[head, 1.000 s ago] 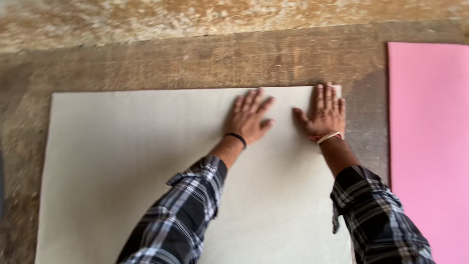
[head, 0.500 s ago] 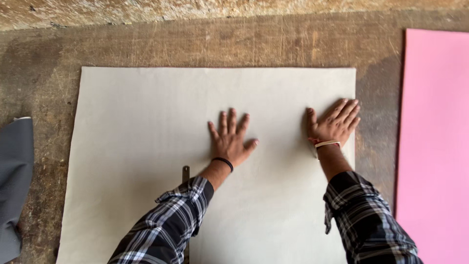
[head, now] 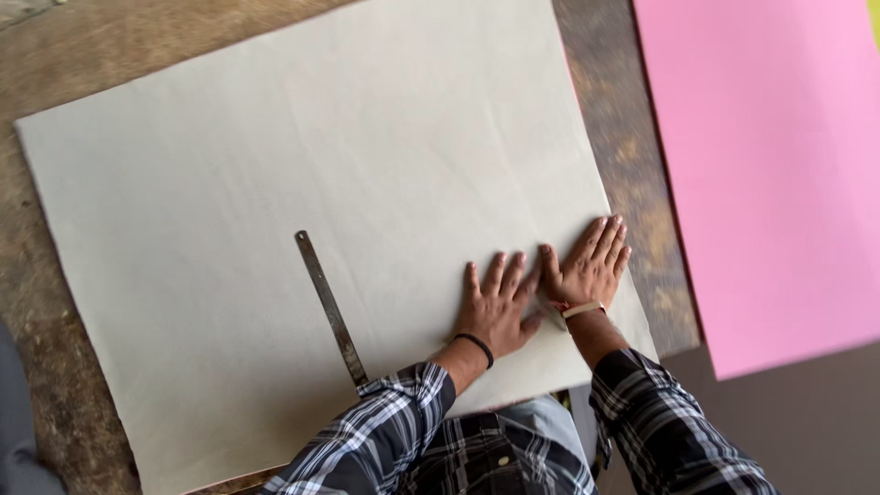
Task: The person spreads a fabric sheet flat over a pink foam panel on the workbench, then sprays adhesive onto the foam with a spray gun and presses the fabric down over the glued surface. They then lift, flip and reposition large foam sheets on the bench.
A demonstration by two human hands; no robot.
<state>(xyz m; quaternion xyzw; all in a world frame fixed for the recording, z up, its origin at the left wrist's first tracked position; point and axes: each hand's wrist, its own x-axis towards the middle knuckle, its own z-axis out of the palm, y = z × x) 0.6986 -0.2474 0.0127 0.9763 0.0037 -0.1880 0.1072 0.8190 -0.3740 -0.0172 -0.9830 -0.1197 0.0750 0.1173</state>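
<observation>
A large off-white sheet lies flat on a worn brown surface. My left hand rests palm down on it near its lower right corner, fingers spread, a black band on the wrist. Right beside it, thumbs almost touching, my right hand presses flat at the sheet's right edge, with a light bracelet on the wrist. A thin metal ruler lies on the sheet to the left of my left hand, its lower end passing under my plaid sleeve. Neither hand holds anything.
A big pink sheet lies to the right, separated from the off-white sheet by a strip of stained brown surface. A grey piece of cloth shows at the lower left edge.
Both hands have slid down the sheet toward its near right corner and come together. The view has tilted and moved closer, and the metal ruler now shows in full.
</observation>
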